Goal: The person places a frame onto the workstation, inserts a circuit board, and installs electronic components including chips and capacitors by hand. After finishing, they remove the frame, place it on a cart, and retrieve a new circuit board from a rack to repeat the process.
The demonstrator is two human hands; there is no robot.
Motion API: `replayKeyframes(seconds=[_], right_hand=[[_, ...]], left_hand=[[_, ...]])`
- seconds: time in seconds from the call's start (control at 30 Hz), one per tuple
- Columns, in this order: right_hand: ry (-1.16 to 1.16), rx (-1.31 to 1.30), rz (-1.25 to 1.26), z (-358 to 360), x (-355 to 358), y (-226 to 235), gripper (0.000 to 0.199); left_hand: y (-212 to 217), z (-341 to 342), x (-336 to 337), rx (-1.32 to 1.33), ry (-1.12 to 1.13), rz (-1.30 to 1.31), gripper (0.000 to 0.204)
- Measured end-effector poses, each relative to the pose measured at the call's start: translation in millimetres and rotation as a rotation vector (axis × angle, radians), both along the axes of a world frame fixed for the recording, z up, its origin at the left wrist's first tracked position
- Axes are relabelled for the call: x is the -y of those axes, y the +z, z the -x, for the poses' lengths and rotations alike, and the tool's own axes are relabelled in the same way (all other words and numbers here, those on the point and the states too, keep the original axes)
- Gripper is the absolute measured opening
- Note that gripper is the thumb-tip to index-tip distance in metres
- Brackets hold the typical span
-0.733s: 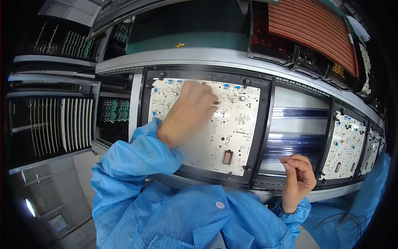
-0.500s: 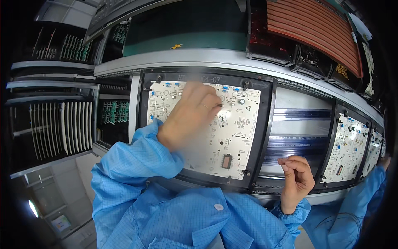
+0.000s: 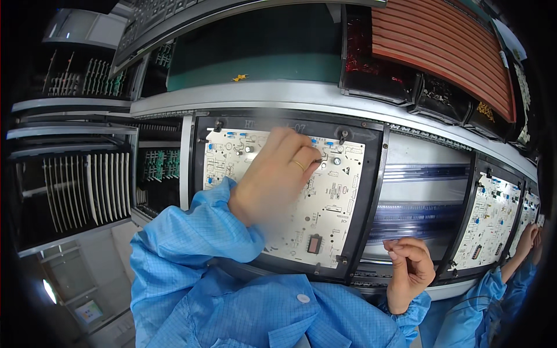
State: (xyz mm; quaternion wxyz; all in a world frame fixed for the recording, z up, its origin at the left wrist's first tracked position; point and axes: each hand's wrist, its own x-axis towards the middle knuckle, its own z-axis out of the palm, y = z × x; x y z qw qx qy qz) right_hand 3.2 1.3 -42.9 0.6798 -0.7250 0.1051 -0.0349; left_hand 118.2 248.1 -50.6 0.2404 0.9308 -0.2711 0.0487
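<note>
A white printed circuit board (image 3: pixel 322 227) lies in a black frame (image 3: pixel 361 174) in front of me. Blue and round parts stand along its far side, and a chip (image 3: pixel 314 243) sits toward the near right corner. Over the board's far middle is my left hand (image 3: pixel 271 177), slightly blurred and hiding part of it. Its thumb and fingers pinch a small dark component (image 3: pixel 318 162), close to a round capacitor (image 3: pixel 337 161). My right hand (image 3: pixel 411 268) hovers right of the frame with thumb and fingertips pressed together; what they hold, if anything, is too small to make out.
Blue-violet plastic tubes (image 3: pixel 419 216) lie between the frames. Farther right are another framed board (image 3: pixel 486 217) and a co-worker's hand (image 3: pixel 527 239). Black parts bins (image 3: pixel 444 95) line the far side; racks of boards (image 3: pixel 87 188) stand left. A yellow piece (image 3: pixel 239 78) lies on the green surface.
My left hand has shifted to the right over the board, bringing the dark component nearer the round capacitor. My right hand stays pinched beside the frame. A co-worker's hand shows more at the right.
</note>
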Motion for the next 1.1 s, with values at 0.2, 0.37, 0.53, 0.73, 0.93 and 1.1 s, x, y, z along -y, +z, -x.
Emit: replayKeyframes(seconds=[0.2,0.37,0.53,0.73,0.93,1.1], right_hand=[[-0.02,-0.015,0.002,0,-1,1,0.012],[-0.015,-0.005,0.027,1,0,-1,0.012],[-0.016,-0.006,0.03,2,0,-1,0.012],[-0.007,0.002,0.044,3,0,-2,0.012],[-0.007,-0.001,0.048,4,-2,-2,0.012],[-0.002,-0.009,0.049,5,-3,-2,0.012]], left_hand=[[-1,0,1,0.011,0.011,0.01,0.018],[-1,1,2,0.005,0.021,0.015,0.018],[-3,2,0,-0.034,0.009,0.045,0.023],[-6,1,0,-0.017,-0.011,0.055,0.022],[-11,1,-2,0.004,-0.021,0.097,0.02],[-13,0,-2,0.019,-0.009,0.115,0.02]])
